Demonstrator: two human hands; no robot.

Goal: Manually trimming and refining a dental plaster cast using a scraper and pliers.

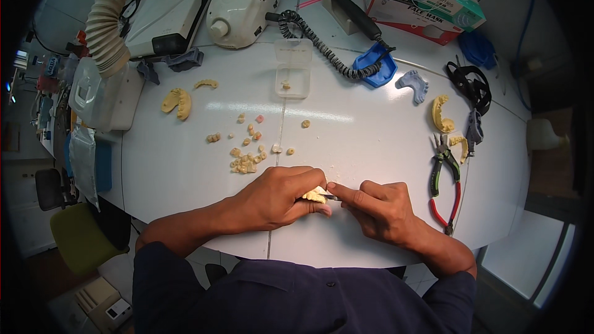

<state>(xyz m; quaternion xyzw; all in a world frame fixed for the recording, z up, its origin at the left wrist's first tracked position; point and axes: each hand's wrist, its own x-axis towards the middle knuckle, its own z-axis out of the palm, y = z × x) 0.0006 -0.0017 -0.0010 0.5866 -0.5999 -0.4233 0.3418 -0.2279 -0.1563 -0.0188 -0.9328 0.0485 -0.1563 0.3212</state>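
Note:
Near the table's front edge my left hand point(279, 196) is closed round a pale yellow dental cast point(315, 195), its fingers covering much of it. From the right, my right hand point(385, 210) grips a thin dark-bladed tool point(332, 197), a carving knife by its look, whose handle is hidden in the fist. The blade meets the cast, and the right index finger stretches along towards it. Pale crumbs point(332, 167) lie just beyond the hands. To the left of them, several small tooth-like pieces point(246, 162) are scattered.
Pliers point(440, 164) with red and green handles lie at right, near yellow casts point(441, 114) and a blue-grey mould point(413, 85). A clear box point(292, 80) stands open in the middle. Behind are a corded handpiece point(352, 12), a white control unit point(242, 12) and a mask box point(414, 9).

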